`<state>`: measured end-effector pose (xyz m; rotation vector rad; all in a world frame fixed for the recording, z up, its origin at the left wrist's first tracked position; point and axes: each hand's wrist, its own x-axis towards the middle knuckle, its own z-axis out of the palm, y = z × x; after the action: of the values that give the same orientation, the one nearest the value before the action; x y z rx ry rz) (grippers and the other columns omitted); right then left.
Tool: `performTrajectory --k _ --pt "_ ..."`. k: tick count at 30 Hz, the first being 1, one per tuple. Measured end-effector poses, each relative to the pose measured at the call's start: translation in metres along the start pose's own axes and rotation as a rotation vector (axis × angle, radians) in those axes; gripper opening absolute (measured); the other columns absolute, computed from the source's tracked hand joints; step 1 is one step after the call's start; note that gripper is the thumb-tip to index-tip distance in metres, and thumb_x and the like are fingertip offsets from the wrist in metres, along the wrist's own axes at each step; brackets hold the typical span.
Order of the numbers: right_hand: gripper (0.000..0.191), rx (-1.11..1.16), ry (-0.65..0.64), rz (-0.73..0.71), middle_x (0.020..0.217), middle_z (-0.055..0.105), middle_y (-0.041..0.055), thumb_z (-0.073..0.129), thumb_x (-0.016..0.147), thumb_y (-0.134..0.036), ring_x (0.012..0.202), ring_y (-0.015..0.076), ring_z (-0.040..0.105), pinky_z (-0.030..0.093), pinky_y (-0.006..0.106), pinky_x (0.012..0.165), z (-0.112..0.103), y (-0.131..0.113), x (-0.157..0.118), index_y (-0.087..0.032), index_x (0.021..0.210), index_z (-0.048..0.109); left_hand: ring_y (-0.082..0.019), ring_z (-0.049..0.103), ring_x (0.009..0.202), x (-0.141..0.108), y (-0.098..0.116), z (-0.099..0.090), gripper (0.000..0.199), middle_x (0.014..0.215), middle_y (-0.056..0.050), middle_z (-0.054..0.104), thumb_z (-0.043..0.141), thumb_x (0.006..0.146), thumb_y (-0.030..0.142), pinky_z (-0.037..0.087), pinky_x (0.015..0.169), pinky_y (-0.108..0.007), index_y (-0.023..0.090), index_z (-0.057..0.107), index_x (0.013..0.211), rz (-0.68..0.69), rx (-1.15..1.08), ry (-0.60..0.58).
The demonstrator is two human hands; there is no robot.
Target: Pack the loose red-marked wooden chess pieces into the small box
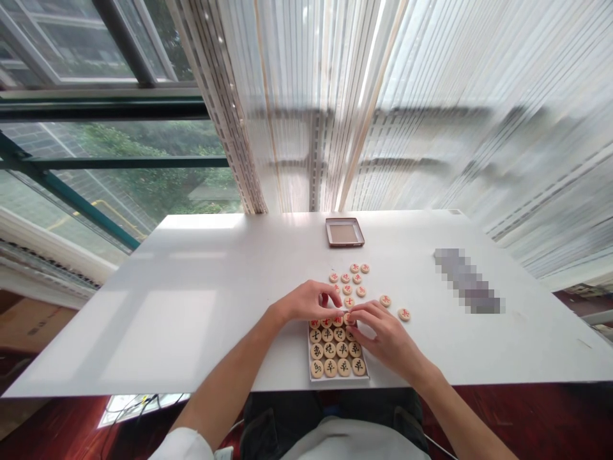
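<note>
A shallow white box point(311, 377) near the table's front edge holds rows of round wooden pieces with black characters and a top row with red ones. My right hand point(380, 329) pinches a red-marked piece point(350, 317) at the box's upper right corner. At the box's upper left, my left hand point(311, 301) is curled over the top row, thumb close to the right fingertips; whether it grips a piece is hidden. Beyond my hands lie several loose red-marked pieces point(345, 278), with two more point(385, 300) to the right.
An empty box lid point(345, 232) lies near the back of the white table point(191, 306). A blurred, pixelated object point(469, 281) is on the right. Behind the table hang striped curtains point(311, 96), with a window at the left.
</note>
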<state>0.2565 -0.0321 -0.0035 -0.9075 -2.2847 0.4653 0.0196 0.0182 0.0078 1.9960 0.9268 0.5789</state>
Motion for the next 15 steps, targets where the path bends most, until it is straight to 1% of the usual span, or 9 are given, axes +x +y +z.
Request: performTrajectory --k 2,7,11,15 --pt "0.012 -0.005 0.01 0.001 0.098 0.069 0.0058 0.061 0.092 -0.015 0.09 0.0223 0.065 0.057 0.04 0.081 0.0 -0.0006 0.0003 -0.025 0.099 0.064 -0.011 0.052 0.062 -0.0005 0.0003 0.0 0.023 0.074 0.0 0.067 0.073 0.08 0.038 0.043 0.057 -0.021 0.018 0.076 0.091 -0.013 0.012 -0.008" --pt "0.008 0.002 0.05 0.023 0.095 0.067 0.0057 0.064 0.091 -0.018 0.087 0.021 0.067 0.06 0.035 0.075 0.0001 -0.0032 0.0005 -0.025 0.095 0.065 -0.012 0.052 0.063 -0.0015 0.0021 -0.0001 0.025 0.074 0.0 0.068 0.075 0.078 0.04 0.042 0.056 -0.021 0.019 0.077 0.09 -0.058 0.011 -0.03" --pt "0.006 -0.002 0.044 0.027 0.096 0.066 0.0063 0.063 0.092 -0.019 0.086 0.0218 0.067 0.06 0.037 0.074 -0.0006 -0.0045 0.0012 -0.024 0.094 0.064 -0.012 0.052 0.062 -0.0014 0.0031 -0.0002 0.023 0.073 0.0 0.068 0.075 0.077 0.039 0.042 0.055 -0.021 0.019 0.078 0.088 -0.062 -0.006 -0.029" --pt "0.007 0.012 0.024 0.041 0.098 0.065 0.0069 0.061 0.093 -0.018 0.09 0.0224 0.066 0.06 0.038 0.076 -0.0009 -0.0045 0.0001 -0.024 0.096 0.064 -0.012 0.053 0.062 -0.001 0.0024 0.0003 0.022 0.075 0.0 0.069 0.075 0.078 0.039 0.041 0.056 -0.021 0.02 0.078 0.089 -0.046 0.0 -0.024"
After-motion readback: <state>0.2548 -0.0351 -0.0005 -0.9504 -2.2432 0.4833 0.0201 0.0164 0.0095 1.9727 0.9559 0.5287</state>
